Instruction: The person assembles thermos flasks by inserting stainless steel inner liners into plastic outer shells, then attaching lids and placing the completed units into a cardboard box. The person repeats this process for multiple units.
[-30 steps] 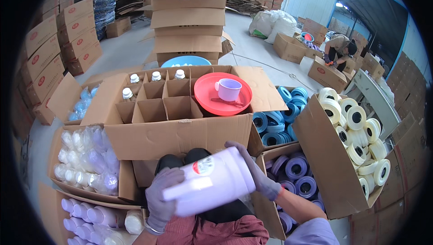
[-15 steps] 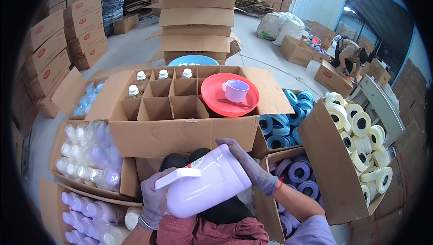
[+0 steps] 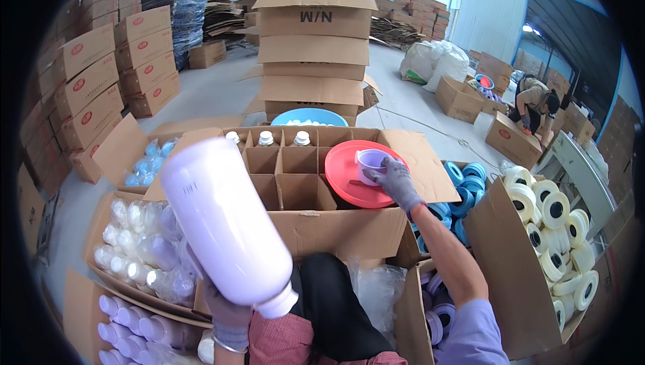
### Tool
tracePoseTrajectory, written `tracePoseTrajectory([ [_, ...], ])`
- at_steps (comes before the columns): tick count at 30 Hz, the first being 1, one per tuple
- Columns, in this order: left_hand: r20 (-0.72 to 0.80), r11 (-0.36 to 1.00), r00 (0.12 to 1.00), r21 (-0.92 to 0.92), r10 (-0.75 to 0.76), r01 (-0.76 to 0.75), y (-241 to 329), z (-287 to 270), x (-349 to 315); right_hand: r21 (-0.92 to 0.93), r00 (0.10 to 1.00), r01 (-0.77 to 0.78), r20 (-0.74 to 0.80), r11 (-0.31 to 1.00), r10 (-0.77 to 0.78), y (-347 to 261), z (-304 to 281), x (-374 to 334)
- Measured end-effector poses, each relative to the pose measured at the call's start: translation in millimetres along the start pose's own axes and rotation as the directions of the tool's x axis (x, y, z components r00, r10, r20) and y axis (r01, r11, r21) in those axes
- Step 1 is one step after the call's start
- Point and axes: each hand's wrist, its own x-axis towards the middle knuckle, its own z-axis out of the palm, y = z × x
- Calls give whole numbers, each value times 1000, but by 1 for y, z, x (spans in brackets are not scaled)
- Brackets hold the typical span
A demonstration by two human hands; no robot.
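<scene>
"So, what pose are you getting on your feed?"

"From my end, the left hand (image 3: pixel 232 316) is low, wrapped under the purple jug (image 3: pixel 225 220), holding it aslant, narrow neck downward. The right hand (image 3: pixel 396 180) stretches forward, half curled, fingers touching the purple cup (image 3: pixel 367 159) on the red plate (image 3: pixel 344 180), which lies over the divided box (image 3: pixel 356 234)."

"What can't you make out?"

"Most of the left fingers; they're behind the jug, which also covers the box's near left corner. The right hand masks part of the cup, so I can't tell whether its grip has closed."

"And against half a second ago?"

"Both hands were on the jug then; now only the left has it, wide end swung up leftward."
</scene>
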Motion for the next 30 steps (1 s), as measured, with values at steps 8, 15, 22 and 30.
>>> tracePoseTrajectory([
  [8, 49, 963, 997, -260, -57, 68, 24, 63, 33, -182, 698, 699, -37, 691, -715, -171, -62, -146],
  [15, 240, 2, 860, -963, -450, 270, 73, 109, 7, 503, 873, 273, -488, 820, 9, -187, -2, -168],
  [22, -27, 856, 990, -506, -140, 107, 35, 91, 6, 966, 990, -100, 72, 238, 125, -168, 36, -197],
  [30, 209, 318, 911, -889, -356, 329, 50, 90, -20, 180, 874, 472, -224, 863, -431, -146, 15, -203],
])
